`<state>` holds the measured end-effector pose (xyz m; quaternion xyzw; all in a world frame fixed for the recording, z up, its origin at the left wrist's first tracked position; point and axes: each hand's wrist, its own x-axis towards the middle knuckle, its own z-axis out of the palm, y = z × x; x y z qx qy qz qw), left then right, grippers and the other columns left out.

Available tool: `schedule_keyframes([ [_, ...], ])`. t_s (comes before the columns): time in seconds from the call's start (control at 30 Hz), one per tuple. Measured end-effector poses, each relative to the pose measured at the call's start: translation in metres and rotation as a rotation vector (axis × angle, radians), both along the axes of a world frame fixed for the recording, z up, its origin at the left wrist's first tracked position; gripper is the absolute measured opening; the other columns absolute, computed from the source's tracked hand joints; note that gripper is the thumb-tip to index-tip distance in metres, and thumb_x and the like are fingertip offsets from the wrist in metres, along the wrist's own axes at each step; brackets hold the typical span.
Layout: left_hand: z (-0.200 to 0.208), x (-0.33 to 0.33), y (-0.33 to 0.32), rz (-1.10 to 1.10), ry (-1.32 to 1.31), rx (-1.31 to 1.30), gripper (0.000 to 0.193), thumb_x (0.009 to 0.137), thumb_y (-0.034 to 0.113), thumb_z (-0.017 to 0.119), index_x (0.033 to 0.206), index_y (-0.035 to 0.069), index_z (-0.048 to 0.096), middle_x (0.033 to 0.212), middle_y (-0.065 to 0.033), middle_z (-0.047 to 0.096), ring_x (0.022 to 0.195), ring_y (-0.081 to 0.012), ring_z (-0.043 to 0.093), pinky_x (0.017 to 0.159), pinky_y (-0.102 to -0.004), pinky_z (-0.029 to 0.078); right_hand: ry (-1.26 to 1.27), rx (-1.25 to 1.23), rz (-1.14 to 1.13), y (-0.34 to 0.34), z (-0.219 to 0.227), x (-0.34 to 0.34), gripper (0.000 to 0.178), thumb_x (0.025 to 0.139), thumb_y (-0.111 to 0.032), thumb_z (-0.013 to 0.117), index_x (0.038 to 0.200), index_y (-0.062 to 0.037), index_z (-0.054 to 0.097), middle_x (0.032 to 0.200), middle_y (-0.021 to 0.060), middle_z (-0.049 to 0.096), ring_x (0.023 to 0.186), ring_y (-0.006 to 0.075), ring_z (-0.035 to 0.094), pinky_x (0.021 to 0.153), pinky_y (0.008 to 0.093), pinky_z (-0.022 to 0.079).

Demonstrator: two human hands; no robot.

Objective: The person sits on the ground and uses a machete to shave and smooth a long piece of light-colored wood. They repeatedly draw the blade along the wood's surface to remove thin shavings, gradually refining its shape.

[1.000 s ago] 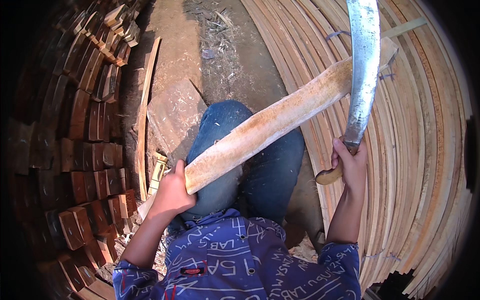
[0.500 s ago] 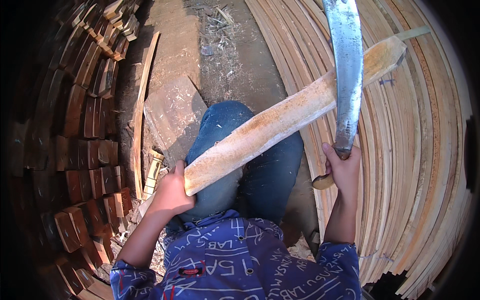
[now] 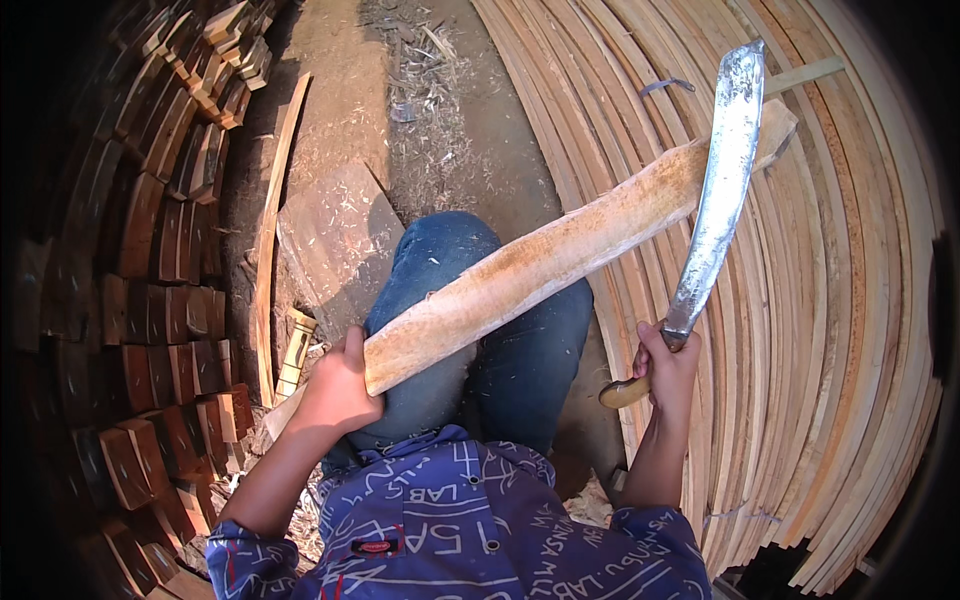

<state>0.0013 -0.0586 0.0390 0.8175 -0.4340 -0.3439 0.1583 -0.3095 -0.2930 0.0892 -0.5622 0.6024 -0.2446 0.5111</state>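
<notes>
My left hand [image 3: 340, 385] grips the near end of a rough, pale wooden plank [image 3: 540, 255]. The plank slants over my knees up to the far right, its surface mottled brown. My right hand [image 3: 668, 368] is closed round the curved wooden handle of a machete [image 3: 722, 180]. Its broad, worn steel blade points away from me and crosses in front of the plank's far part. Whether blade and wood touch, I cannot tell. The handle's rounded butt sticks out to the left of my right fist.
Long thin wooden strips [image 3: 800, 330] lie stacked along the right. Short wood blocks [image 3: 150, 260] are piled at the left. A flat board [image 3: 335, 230] and a narrow batten [image 3: 280, 230] lie on the ground, near a yellowish cylindrical object [image 3: 295, 350]. Shavings [image 3: 435, 60] litter the ground.
My right hand has drawn the machete down toward me and slightly left; the blade now tilts right, its tip in view. My left hand still holds the plank, nearly unmoved.
</notes>
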Motion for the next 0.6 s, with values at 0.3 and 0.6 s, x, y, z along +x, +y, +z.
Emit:
schedule_keyframes([
  [0.3, 0.004, 0.004, 0.002, -0.053, -0.086, -0.061, 0.048, 0.062, 0.006, 0.064, 0.105, -0.006, 0.045, 0.087, -0.0329, 0.062, 0.079, -0.0507, 0.063, 0.075, -0.0521, 0.053, -0.047, 0.024, 0.023, -0.004, -0.007, -0.013, 0.026, 0.085, -0.007, 0.072, 0.067, -0.0050, 0.053, 0.051, 0.0029, 0.052, 0.038, 0.0108, 0.048, 0.036, 0.0265, 0.036],
  [0.6, 0.012, 0.003, -0.001, -0.034, -0.066, 0.029, 0.048, 0.064, 0.005, 0.063, 0.107, -0.007, 0.044, 0.090, -0.0351, 0.061, 0.085, -0.0517, 0.062, 0.079, -0.0524, 0.051, 0.156, 0.025, 0.139, 0.010, -0.006, -0.020, 0.026, 0.085, -0.007, 0.073, 0.066, -0.0031, 0.056, 0.054, 0.0010, 0.055, 0.043, 0.0080, 0.049, 0.040, 0.0251, 0.036],
])
